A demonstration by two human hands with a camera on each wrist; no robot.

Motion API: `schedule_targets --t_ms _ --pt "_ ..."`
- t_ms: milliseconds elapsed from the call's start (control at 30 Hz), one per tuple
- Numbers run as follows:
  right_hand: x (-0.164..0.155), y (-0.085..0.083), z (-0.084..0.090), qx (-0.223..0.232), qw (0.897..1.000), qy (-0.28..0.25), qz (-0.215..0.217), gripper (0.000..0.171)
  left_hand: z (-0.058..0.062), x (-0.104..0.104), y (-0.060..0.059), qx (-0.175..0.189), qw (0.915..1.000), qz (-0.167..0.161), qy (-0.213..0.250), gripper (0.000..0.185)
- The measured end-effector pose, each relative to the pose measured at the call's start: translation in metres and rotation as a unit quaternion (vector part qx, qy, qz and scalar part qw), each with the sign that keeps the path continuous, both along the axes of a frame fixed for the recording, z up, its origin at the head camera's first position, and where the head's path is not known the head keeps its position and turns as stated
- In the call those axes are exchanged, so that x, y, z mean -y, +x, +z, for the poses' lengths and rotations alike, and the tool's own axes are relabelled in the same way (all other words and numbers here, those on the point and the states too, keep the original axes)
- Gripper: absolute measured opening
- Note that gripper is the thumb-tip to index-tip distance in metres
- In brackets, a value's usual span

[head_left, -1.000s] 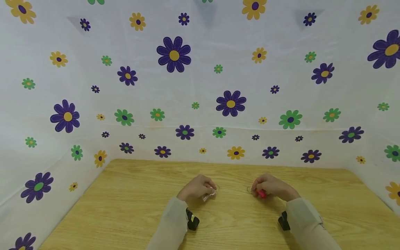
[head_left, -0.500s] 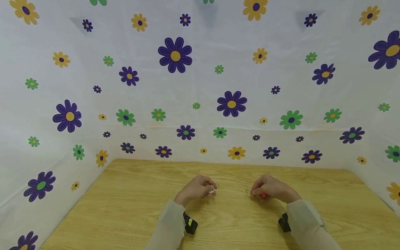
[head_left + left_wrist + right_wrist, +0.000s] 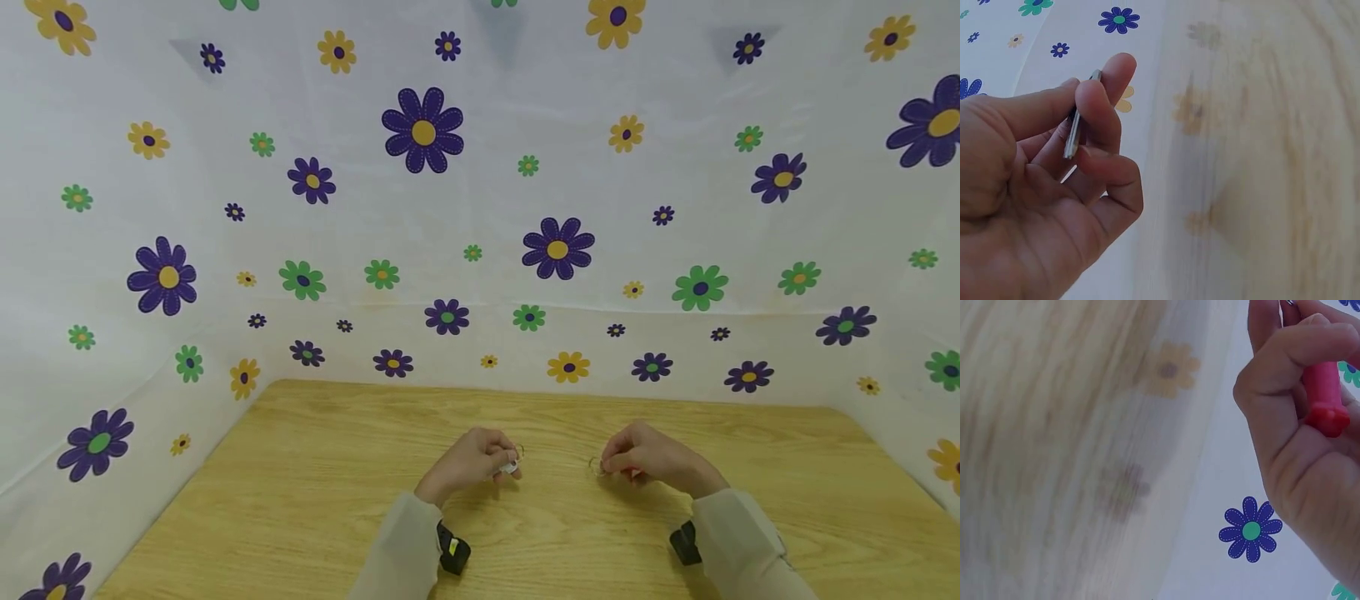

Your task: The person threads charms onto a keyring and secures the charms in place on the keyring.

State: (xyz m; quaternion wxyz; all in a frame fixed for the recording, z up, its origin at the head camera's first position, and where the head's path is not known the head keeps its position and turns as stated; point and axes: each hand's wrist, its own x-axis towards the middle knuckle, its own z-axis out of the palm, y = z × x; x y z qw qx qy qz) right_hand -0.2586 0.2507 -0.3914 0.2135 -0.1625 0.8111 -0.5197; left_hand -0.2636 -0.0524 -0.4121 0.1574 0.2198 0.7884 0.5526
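Observation:
My left hand [image 3: 467, 461] pinches a flat silvery key [image 3: 1073, 137] between thumb and fingers, seen edge-on in the left wrist view. A thin ring [image 3: 522, 452] pokes out past those fingertips in the head view. Across a gap to the right, my right hand [image 3: 654, 454] holds a red-pink keychain [image 3: 1324, 394], shaped like a small cylinder. Its body sits inside the curled fingers, partly hidden. A thin metal ring [image 3: 595, 467] sticks out from the right fingertips toward the left hand. Both hands are just above the tabletop.
A wood-grain table [image 3: 337, 492] lies under both hands. A white sheet with printed flowers [image 3: 480, 200] stands around its back and sides. Black wrist cameras are strapped under each sleeve, the left one [image 3: 453, 550] and the right one [image 3: 685, 543].
The key and the red keychain have turned in the fingers, and less of the red shows now. Both hands stay about where they were, with the left forearm slightly farther left.

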Motion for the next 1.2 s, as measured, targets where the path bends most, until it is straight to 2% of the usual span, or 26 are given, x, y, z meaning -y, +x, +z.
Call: schedule_targets --t_ms 200,500,800,1200 --pt "0.002 0.000 -0.002 0.000 1.000 -0.008 -0.012 0.017 -0.002 -0.002 0.000 -0.017 0.9998 -0.009 -0.004 0.020" --pt "0.005 0.002 -0.008 -0.006 0.999 0.008 -0.030 0.013 -0.002 -0.005 0.001 -0.012 0.9997 -0.021 0.006 0.021" --pt "0.003 0.003 -0.008 0.018 0.999 -0.030 -0.037 0.016 -0.002 -0.010 0.000 -0.006 0.9996 -0.024 0.013 0.022" --pt "0.011 0.007 -0.001 0.005 0.998 -0.049 -0.041 0.014 -0.004 -0.015 0.001 -0.009 0.9988 -0.041 0.023 0.024"
